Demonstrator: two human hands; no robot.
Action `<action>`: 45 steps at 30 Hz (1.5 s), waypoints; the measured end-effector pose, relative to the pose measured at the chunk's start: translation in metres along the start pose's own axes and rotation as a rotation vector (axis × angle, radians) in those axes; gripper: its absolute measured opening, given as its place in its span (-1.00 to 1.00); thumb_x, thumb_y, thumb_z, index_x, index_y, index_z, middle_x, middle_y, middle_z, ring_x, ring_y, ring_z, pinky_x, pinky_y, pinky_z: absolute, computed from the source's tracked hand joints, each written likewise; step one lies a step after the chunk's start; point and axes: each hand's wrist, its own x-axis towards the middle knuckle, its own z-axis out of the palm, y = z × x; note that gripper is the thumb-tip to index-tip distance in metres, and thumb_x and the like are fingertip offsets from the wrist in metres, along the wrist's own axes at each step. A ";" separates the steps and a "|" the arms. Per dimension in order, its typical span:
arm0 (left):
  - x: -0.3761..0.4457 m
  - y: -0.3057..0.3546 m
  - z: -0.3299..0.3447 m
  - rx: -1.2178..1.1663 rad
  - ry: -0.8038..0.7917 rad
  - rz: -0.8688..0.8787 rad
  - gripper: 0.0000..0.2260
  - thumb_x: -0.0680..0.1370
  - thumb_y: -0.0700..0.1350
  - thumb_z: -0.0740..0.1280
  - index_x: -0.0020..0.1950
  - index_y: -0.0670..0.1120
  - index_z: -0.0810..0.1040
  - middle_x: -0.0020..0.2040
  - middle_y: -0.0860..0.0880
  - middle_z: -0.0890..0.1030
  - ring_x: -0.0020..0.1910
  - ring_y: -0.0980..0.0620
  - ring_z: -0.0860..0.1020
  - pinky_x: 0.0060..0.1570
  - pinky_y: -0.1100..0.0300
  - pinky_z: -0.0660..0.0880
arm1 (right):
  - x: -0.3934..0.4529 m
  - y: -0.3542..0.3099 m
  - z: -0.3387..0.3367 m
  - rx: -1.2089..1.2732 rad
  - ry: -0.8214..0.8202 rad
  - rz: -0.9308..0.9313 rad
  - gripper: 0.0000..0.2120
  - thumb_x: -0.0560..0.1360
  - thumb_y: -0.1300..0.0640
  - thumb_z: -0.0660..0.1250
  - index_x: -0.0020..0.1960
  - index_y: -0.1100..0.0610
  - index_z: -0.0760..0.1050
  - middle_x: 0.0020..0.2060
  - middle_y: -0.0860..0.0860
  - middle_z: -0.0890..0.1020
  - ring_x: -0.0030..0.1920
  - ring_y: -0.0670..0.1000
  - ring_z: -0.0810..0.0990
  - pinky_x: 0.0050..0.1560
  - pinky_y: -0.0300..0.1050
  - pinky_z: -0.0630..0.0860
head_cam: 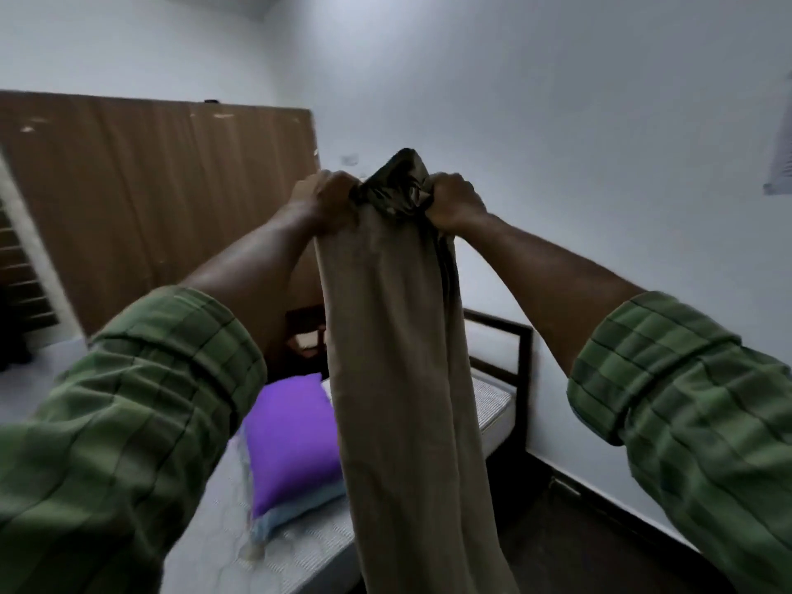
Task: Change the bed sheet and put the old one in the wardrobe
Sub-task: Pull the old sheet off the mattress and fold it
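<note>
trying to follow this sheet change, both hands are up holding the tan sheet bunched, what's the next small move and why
Probably draw the hands apart to open the sheet. The left hand and right hand grip the tan sheet close together at its top, so it hangs in a narrow bunch over the bare mattress, where the purple pillow lies.

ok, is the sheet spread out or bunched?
Bunched. The sheet hangs as a narrow gathered column, its top gripped by the left hand and right hand close together, above the mattress.
</note>
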 end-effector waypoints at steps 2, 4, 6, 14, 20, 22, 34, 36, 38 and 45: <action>-0.024 -0.009 -0.005 0.062 -0.034 -0.015 -0.84 0.51 0.01 0.30 -0.02 0.07 0.66 0.02 -0.10 0.69 0.02 -0.24 0.67 -0.11 0.02 0.52 | -0.009 -0.013 0.016 0.022 -0.118 -0.028 -0.88 0.55 0.16 0.24 0.04 0.07 0.52 0.11 0.14 0.64 0.10 0.19 0.62 0.00 0.00 0.55; -0.049 -0.018 -0.008 0.096 0.002 -0.100 -0.82 0.54 0.02 0.28 -0.01 0.06 0.67 0.01 -0.10 0.70 0.02 -0.24 0.67 -0.12 0.02 0.48 | -0.021 -0.026 0.034 0.072 -0.143 -0.048 -0.86 0.54 0.18 0.23 0.04 0.07 0.54 0.14 0.18 0.64 0.13 0.23 0.62 0.03 0.00 0.55; -0.074 -0.029 -0.008 0.079 0.033 -0.194 -0.79 0.56 0.04 0.26 0.02 0.04 0.67 0.02 -0.11 0.70 0.02 -0.26 0.66 -0.11 0.00 0.47 | -0.035 -0.040 0.048 0.142 -0.103 -0.073 -0.79 0.54 0.20 0.22 0.08 0.07 0.58 0.16 0.19 0.65 0.17 0.25 0.61 0.08 0.02 0.54; -0.139 -0.075 -0.042 0.112 0.235 -0.464 -0.62 0.64 0.19 0.13 -0.02 -0.02 0.62 -0.08 -0.11 0.70 -0.09 -0.24 0.66 -0.22 0.07 0.38 | -0.032 -0.115 0.062 0.363 -0.198 -0.237 -0.86 0.54 0.17 0.24 -0.06 0.05 0.58 -0.04 0.12 0.65 0.07 0.21 0.66 -0.04 0.01 0.56; -0.142 -0.117 -0.105 0.111 0.317 -0.766 -0.65 0.62 0.05 0.14 0.16 -0.03 0.67 0.10 -0.15 0.70 0.10 -0.23 0.65 -0.02 0.03 0.50 | -0.024 -0.194 0.059 0.410 -0.044 -0.340 -0.77 0.58 0.12 0.21 0.08 0.03 0.64 0.04 0.11 0.70 0.06 0.21 0.67 -0.11 0.04 0.55; -0.146 -0.137 -0.119 0.122 0.279 -0.848 -0.66 0.60 0.00 0.15 0.14 -0.03 0.68 0.13 -0.16 0.69 0.15 -0.23 0.64 0.03 0.04 0.49 | -0.019 -0.221 0.060 0.351 -0.058 -0.443 -0.81 0.63 0.11 0.20 0.06 0.03 0.60 -0.05 0.07 0.68 -0.02 0.18 0.68 -0.10 0.10 0.62; -0.178 -0.283 -0.100 -0.072 0.331 -0.980 -0.82 0.53 -0.11 0.28 -0.19 0.04 0.65 -0.08 -0.04 0.68 -0.07 -0.10 0.64 -0.27 0.11 0.40 | 0.006 -0.332 0.129 0.487 -0.179 -0.208 -0.89 0.65 0.25 0.23 0.07 0.17 0.53 -0.03 0.10 0.58 -0.09 0.11 0.60 -0.28 -0.05 0.60; -0.182 -0.310 -0.090 -0.113 0.345 -0.991 -0.80 0.50 -0.16 0.28 -0.33 -0.04 0.51 -0.21 0.01 0.60 -0.19 -0.02 0.59 -0.35 0.14 0.33 | 0.015 -0.350 0.148 0.560 -0.218 -0.201 -0.91 0.66 0.26 0.24 0.07 0.15 0.52 0.01 0.10 0.60 -0.06 0.09 0.61 -0.29 -0.11 0.58; -0.184 -0.336 -0.081 -0.156 0.380 -0.965 -0.78 0.49 -0.23 0.24 -0.35 -0.05 0.44 -0.29 0.03 0.50 -0.25 0.04 0.48 -0.36 0.12 0.28 | 0.027 -0.370 0.168 0.607 -0.232 -0.206 -0.90 0.65 0.27 0.26 0.06 0.12 0.51 0.03 0.09 0.61 -0.01 0.08 0.62 -0.09 -0.08 0.63; -0.193 -0.407 -0.020 -0.241 0.393 -0.949 -0.84 0.57 -0.20 0.29 -0.01 -0.08 0.67 -0.07 -0.03 0.68 -0.07 0.00 0.60 -0.07 0.10 0.55 | 0.062 -0.411 0.252 0.682 -0.343 -0.208 -0.83 0.63 0.28 0.24 0.11 0.08 0.53 0.04 0.03 0.63 0.04 0.03 0.63 0.08 -0.07 0.62</action>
